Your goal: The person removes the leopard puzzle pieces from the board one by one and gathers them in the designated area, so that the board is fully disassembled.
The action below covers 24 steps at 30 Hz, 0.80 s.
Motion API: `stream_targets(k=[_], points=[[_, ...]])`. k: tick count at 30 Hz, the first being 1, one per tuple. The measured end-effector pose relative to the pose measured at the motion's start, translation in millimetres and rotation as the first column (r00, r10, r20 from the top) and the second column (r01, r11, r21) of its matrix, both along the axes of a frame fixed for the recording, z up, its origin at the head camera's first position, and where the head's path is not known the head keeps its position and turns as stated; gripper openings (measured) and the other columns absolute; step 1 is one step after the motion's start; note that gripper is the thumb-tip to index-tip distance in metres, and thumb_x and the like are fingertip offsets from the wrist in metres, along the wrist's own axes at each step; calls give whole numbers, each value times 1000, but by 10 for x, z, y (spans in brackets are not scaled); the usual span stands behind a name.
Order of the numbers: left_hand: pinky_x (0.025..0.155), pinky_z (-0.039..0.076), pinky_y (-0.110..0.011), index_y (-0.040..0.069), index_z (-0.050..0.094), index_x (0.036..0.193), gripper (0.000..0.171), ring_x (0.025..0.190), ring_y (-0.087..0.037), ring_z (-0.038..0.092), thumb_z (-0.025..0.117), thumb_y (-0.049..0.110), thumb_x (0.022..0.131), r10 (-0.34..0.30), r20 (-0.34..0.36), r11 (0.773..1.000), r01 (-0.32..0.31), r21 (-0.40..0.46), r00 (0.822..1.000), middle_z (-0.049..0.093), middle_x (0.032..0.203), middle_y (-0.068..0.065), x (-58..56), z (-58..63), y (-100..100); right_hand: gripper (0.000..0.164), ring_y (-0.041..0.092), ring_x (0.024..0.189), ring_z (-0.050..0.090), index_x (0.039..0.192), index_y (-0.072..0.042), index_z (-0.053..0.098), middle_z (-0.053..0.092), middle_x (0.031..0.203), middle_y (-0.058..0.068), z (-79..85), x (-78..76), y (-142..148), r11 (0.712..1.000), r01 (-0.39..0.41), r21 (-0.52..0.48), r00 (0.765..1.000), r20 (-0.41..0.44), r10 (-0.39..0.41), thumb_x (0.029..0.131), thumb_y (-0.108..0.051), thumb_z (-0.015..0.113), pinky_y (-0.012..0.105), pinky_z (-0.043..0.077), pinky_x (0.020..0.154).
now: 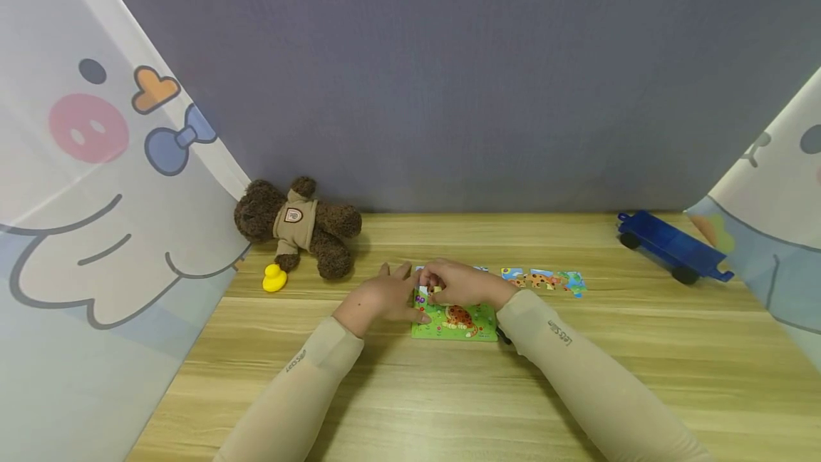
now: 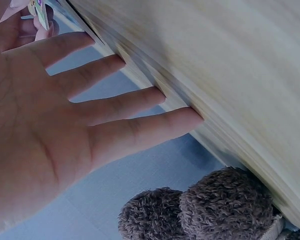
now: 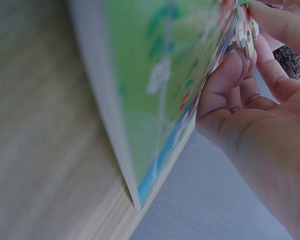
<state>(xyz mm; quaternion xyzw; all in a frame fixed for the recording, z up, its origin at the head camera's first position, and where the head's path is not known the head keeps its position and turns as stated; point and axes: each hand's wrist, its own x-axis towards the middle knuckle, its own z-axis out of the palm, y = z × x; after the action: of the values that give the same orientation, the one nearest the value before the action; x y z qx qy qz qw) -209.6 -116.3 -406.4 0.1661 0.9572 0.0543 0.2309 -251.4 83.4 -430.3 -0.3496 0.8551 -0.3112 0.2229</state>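
A jigsaw puzzle board [image 1: 425,331] with a leopard picture on green lies flat on the table. My right hand [image 1: 465,282] is over its upper part and pinches a small puzzle piece [image 3: 247,39] between thumb and fingers. In the left wrist view the same puzzle piece [image 2: 42,15] shows tilted up off the board. My left hand [image 1: 381,298] lies at the board's left side, its fingers spread and straight, the thumb over the board's edge. Loose puzzle pieces [image 1: 542,279] lie in a row right of the board. My right hand hides part of the picture.
A brown teddy bear [image 1: 296,227] lies at the back left, beside a yellow rubber duck [image 1: 274,278]. At the back right stands a blue toy wagon [image 1: 670,241] with black wheels. A grey panel [image 1: 449,91] rises behind the wooden table [image 1: 410,405].
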Motion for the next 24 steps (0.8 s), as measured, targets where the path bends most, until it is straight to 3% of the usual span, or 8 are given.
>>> stream_targets(k=[9,24], points=[[125,37,-71,21,21,173,102,161,-62,15,70,67,96,1,-2,1000,-1,2,1000,15,181,-15,10,-1,-3,15,14,92,58,120,-9,63,65,107,2,28,21,5,999,0,-37,997,74,2,105,-7,64,30,50,80],[124,38,-71,21,22,173,102,161,-61,16,69,67,96,-3,-7,1000,3,2,1000,16,181,-15,-2,-29,-8,12,13,78,55,120,-9,65,69,107,5,4,-20,28,998,5,-69,992,124,4,110,-11,59,27,47,69]])
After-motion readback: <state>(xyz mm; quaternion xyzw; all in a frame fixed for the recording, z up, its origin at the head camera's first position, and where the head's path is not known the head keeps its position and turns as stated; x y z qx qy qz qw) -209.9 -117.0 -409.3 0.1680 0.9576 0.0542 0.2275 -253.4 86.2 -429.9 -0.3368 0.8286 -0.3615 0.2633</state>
